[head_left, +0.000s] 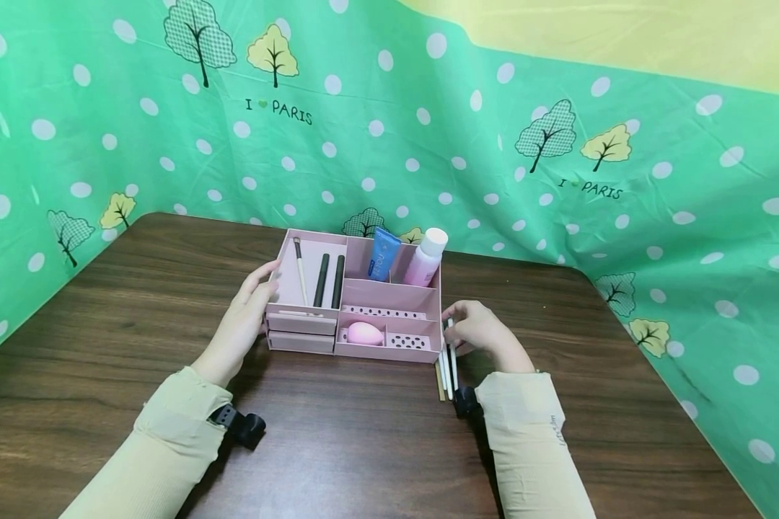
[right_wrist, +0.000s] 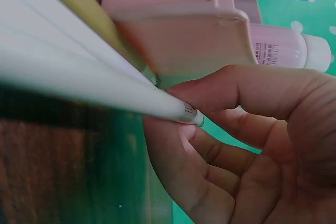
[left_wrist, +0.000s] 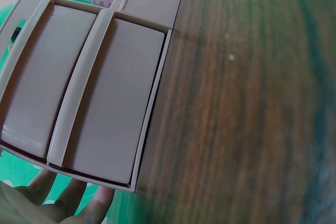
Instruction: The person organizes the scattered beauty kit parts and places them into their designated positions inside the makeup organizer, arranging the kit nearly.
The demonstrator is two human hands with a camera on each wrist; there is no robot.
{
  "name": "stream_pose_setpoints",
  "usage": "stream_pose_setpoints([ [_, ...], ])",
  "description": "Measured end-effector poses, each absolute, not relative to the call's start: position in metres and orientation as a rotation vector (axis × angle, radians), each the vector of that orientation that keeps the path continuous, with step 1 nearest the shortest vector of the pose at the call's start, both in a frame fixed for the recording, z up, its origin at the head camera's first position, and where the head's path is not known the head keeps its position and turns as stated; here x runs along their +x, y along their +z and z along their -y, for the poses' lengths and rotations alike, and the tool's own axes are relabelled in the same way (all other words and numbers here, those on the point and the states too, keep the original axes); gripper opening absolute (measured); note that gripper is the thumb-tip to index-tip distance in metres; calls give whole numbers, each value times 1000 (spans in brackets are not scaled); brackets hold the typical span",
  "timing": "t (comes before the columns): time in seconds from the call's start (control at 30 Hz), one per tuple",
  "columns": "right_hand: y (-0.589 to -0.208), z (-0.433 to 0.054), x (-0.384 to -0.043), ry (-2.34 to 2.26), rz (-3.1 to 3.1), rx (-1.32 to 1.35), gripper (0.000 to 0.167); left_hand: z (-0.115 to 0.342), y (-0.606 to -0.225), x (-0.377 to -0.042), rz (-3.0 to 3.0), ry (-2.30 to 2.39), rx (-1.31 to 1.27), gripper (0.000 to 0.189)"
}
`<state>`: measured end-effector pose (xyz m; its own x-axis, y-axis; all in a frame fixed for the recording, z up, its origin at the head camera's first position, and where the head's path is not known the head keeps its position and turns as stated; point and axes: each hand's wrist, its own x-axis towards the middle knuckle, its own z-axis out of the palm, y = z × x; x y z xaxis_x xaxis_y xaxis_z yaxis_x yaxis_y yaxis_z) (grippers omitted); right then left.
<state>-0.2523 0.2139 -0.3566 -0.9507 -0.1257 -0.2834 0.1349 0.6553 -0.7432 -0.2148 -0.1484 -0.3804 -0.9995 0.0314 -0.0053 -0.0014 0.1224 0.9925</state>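
A pink desktop organizer (head_left: 301,314) stands on the brown table. My left hand (head_left: 243,317) rests along its left side, and in the left wrist view the fingers (left_wrist: 68,198) lie against that wall. Beside the organizer's right wall, my right hand (head_left: 483,333) pinches the end of a slim white pen-like stick (right_wrist: 157,106) between thumb and index finger. Another white stick (head_left: 446,375) and a gold one (head_left: 440,382) lie close alongside it. Inside the organizer are a thin brush (head_left: 301,270), two dark sticks (head_left: 322,281), a blue tube (head_left: 384,254) and a white-capped pink bottle (head_left: 423,263).
A pink makeup sponge (head_left: 365,333) sits in a front compartment of the organizer. Two drawers (left_wrist: 115,98) fill its lower left front, both pushed in. Behind the table (head_left: 357,440) hangs a green dotted cloth (head_left: 376,151) with printed trees.
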Motion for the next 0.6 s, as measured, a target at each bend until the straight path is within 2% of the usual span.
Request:
stream_pose_setpoints([
  [0.33,-350,-213,-251,-1252,-2561,6,37,149,-377,-213,-2333,2056,34,54],
  [0.6,-343,-215,-247,-1326,-2561,-14,29,148,-378,-215,-2335,2050,29,54],
])
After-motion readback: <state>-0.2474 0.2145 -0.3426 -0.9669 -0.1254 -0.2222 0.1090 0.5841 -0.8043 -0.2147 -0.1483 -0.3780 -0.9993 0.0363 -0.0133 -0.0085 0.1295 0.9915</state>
